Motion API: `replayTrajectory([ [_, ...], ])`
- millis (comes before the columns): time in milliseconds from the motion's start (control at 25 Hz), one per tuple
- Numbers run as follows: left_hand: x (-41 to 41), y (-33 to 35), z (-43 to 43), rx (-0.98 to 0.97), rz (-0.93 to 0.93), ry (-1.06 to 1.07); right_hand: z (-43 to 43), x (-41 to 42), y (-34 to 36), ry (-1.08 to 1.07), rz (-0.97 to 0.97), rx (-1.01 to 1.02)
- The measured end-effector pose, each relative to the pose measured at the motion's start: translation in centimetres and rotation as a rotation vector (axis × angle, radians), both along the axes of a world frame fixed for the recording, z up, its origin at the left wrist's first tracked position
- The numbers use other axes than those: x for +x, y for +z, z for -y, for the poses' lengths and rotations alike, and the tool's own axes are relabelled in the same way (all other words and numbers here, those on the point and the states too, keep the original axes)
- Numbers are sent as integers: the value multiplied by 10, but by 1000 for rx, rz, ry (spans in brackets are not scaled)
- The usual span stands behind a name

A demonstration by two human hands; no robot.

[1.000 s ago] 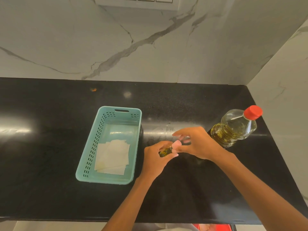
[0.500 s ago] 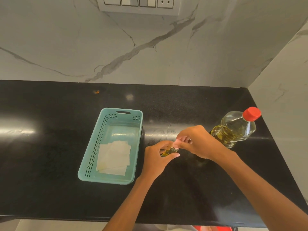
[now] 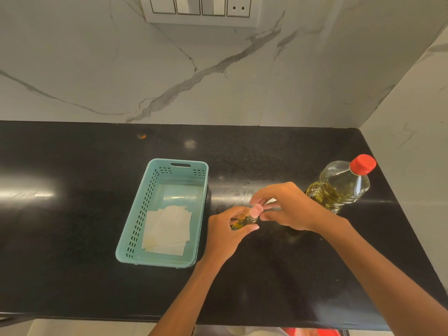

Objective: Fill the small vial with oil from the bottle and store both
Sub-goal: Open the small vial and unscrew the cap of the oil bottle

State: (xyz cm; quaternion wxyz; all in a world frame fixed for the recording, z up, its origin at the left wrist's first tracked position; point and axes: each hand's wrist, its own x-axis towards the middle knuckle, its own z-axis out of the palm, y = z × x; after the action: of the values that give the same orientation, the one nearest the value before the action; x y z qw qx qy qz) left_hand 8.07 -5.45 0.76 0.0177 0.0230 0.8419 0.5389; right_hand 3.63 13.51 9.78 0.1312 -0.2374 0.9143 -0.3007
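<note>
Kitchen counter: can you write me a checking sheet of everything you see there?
Surface: glossy black stone counter with orange speck near the back.
Job's things: small glass vial holding yellow oil, pink cap at its mouth; clear plastic oil bottle, red-capped, stands at right; teal plastic basket at left.
Clutter: white paper sheets inside the basket.
Hands: left hand grips the vial; right hand pinches the pink cap.
Cables: nothing seen.
Surroundings: white marble wall, grey switch panel.

One vial (image 3: pixel 240 223), one oil bottle (image 3: pixel 339 187), one teal basket (image 3: pixel 141 214) — plus two hands: left hand (image 3: pixel 224 232), right hand (image 3: pixel 289 206).
</note>
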Motion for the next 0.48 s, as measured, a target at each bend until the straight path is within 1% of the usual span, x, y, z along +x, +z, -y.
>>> replayTrajectory([
  [120,1,3,0,-10,11,-4,-1,1,3,-77,-8,7],
  [200,2,6,0,-9,13,-2,0,2,4,-54,-22,32],
  [360,3,10,0,-16,13,2,-2,3,6,19,4,6],
  [480,3,10,0,-8,15,5,-1,3,10,-57,-18,27],
])
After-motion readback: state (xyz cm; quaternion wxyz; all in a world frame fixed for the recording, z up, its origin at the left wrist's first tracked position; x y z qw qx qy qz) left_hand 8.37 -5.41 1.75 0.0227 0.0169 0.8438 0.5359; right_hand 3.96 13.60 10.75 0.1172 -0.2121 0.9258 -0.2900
